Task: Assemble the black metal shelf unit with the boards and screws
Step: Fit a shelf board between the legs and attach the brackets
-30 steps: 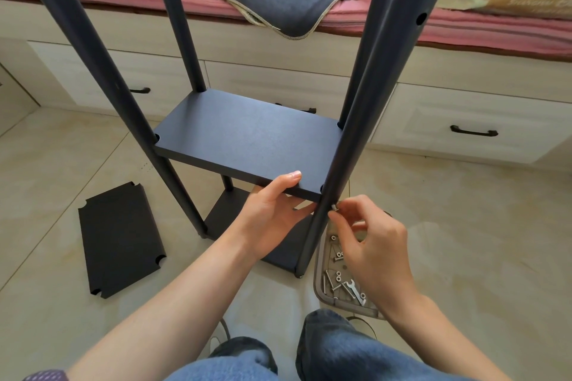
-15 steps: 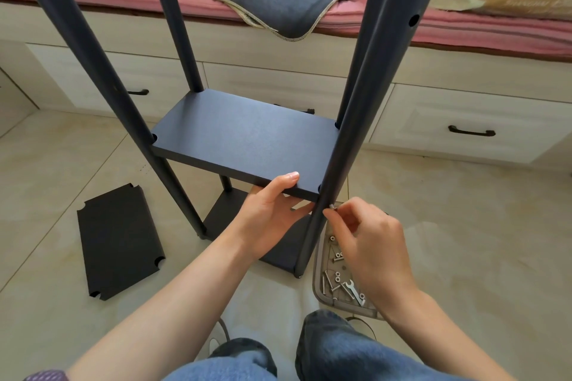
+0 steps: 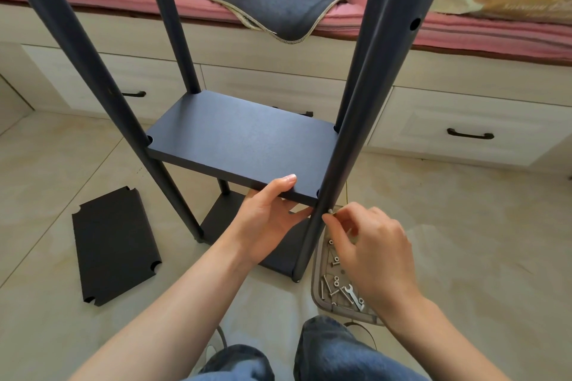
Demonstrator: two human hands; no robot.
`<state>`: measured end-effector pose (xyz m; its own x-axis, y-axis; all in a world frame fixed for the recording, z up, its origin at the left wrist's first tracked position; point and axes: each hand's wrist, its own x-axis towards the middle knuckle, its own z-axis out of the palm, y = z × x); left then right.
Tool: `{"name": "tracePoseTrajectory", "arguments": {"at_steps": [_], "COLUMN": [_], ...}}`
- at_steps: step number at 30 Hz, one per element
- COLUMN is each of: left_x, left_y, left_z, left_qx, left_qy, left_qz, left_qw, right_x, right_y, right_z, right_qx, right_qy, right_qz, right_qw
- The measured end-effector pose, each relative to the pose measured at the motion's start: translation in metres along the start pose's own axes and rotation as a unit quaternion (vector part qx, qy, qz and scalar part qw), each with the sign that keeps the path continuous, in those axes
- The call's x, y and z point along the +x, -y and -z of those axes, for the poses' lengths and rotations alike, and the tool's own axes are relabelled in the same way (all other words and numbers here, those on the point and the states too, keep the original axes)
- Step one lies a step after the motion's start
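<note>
Left hand (image 3: 266, 219) grip clamps the board (image 3: 241, 145); right hand (image 3: 371, 250) pinches a screw (image 3: 330, 211) at the post (image 3: 349, 139), hardware tray (image 3: 315, 288) just beside.

My right hand (image 3: 371, 244) covers much of the tray (image 3: 317, 291). The screw (image 3: 330, 211) at my fingertips is too small to make out. All four posts (image 3: 380, 77) run off the top edge.

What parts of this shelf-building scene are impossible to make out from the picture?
Head view only:
- Screw at the near-right post: mostly hidden by the right hand.
- Left hand fingers: under the middle board.
- Post tops: cut off by the top edge.
- Tray contents: partly covered by the right hand.
</note>
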<state>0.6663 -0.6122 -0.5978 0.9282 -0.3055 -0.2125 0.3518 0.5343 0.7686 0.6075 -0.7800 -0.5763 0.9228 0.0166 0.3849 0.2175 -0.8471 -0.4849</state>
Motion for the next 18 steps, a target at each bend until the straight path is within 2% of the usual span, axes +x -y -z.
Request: {"name": "tracePoseTrajectory", "arguments": {"at_steps": [5,12,18], "left_x": [0.001,0.004,0.007], "left_y": [0.005,0.007,0.001], "left_z": [0.001,0.008,0.012], "left_qx": [0.009,0.042,0.08], "left_qy": [-0.006,0.004,0.005], "left_qz": [-0.015,-0.041,-0.035], "left_qw": [1.0,0.998,0.996], "right_x": [0.002,0.005,0.004], "right_y": [0.001,0.001,-0.005], "right_z": [-0.002,0.001,-0.002], "right_qx": [0.061,0.006,0.09], "right_qy": [0.007,-0.003,0.028], "right_qz": [-0.033,0.015,-0.02], "right_qw": [0.998,1.0,0.995]}}
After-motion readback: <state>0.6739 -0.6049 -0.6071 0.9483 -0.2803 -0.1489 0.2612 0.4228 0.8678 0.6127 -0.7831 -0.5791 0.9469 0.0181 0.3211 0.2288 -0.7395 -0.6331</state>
